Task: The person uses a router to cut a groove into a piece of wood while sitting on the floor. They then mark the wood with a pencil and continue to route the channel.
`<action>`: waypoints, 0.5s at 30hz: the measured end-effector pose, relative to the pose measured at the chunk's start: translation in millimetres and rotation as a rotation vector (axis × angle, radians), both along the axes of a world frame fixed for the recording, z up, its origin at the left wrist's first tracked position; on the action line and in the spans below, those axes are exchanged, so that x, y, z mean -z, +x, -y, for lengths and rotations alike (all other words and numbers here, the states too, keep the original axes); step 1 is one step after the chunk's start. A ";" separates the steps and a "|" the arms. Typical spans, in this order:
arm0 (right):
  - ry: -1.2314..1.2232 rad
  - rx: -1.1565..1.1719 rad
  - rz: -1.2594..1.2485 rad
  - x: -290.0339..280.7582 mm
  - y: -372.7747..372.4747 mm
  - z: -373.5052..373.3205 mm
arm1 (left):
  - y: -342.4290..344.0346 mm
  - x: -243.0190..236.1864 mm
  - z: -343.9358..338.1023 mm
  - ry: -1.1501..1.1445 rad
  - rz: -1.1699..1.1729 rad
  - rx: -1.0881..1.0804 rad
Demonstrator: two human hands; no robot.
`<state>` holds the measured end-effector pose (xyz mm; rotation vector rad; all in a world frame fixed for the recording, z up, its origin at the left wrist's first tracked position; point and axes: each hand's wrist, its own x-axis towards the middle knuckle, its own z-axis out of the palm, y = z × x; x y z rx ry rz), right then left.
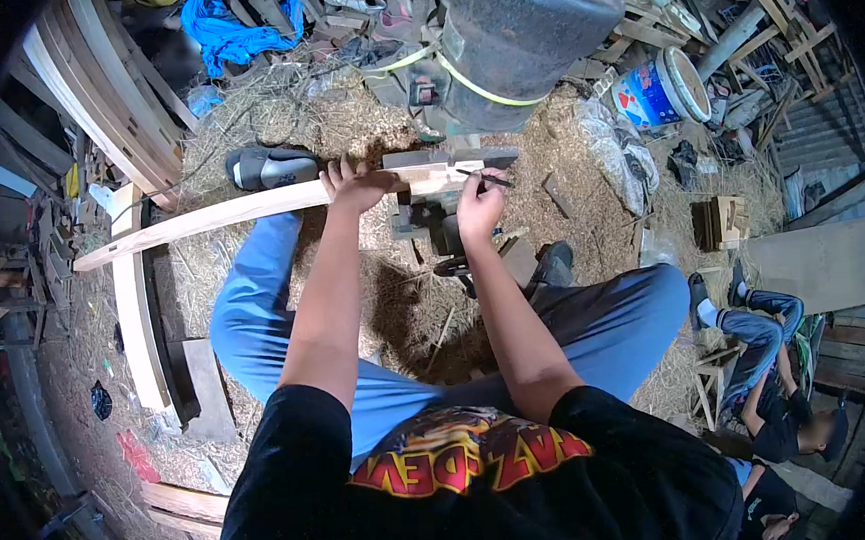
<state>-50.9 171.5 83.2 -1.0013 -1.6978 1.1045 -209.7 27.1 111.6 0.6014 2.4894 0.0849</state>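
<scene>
A long, pale wooden board [213, 211] lies across in front of me, its right end resting on a dark vise-like metal block [400, 160]. My left hand [351, 185] lies on the board with its fingers spread, pressing it near the block. At the board's right end, my right hand [481, 209] is closed around a slim black pen [494, 178], whose tip is at or just above the wood. Too little shows to tell whether it is a pen or a pencil. The board's left end crosses over another pale plank [136, 311].
Long planks [104, 87] lean at the upper left. Beyond the block stands a big black drum [527, 38] with a yellow strap. A blue-and-white bucket [656, 94] lies tilted at the right. Wood shavings cover the floor. Another person [774, 346] sits at the far right.
</scene>
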 end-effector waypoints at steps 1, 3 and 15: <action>0.031 -0.012 0.016 3.9 0.9 -0.9 | -3.9 7.1 -0.7 0.007 -0.013 -0.026; 0.092 -0.039 0.047 10.4 -0.1 -7.1 | -11.0 21.3 0.2 0.009 -0.030 -0.055; 0.240 -0.056 0.137 16.4 -0.2 -9.1 | -4.7 6.1 -8.8 -0.007 0.024 -0.038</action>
